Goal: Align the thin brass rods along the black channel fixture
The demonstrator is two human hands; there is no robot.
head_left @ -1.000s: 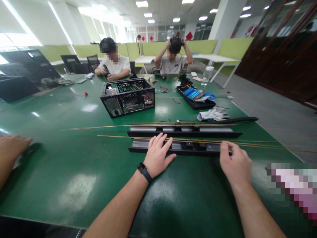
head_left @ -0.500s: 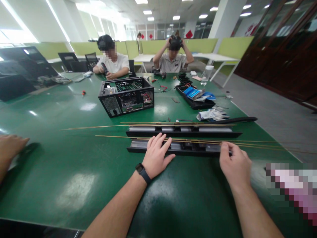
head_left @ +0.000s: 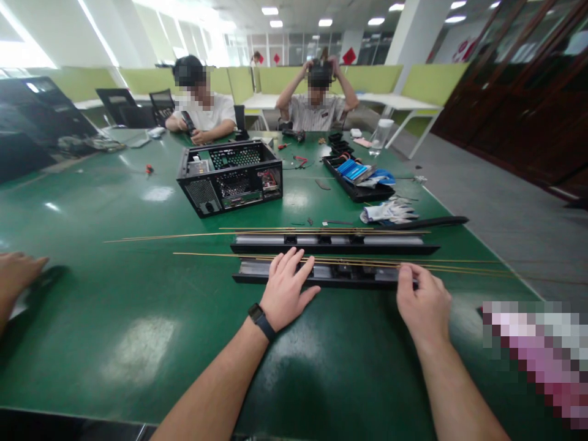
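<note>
Two long black channels with pale inner strips lie side by side on the green table [head_left: 184, 343]. Thin golden rods run lengthwise along both the far channel [head_left: 335, 248] and the near channel [head_left: 367, 283], sticking out past their ends. My left hand [head_left: 287, 294], a dark watch on its wrist, rests with spread fingers over the left part of the near channel. At that channel's right end my right hand [head_left: 426, 303] is closed, thumb against fingers, right by the rods. Whether it pinches a rod or the channel's end is hidden.
An open black computer case [head_left: 232, 177] stands beyond the channels. Farther right are a black tray [head_left: 367, 193] with blue items and white gloves [head_left: 390, 211]. Another person's hand [head_left: 21, 272] reaches in at the left edge. Two people sit across the table.
The view has shifted slightly, so most things sit a little farther left. Against the channels, my right hand has hardly moved and my left hand stays in place.
</note>
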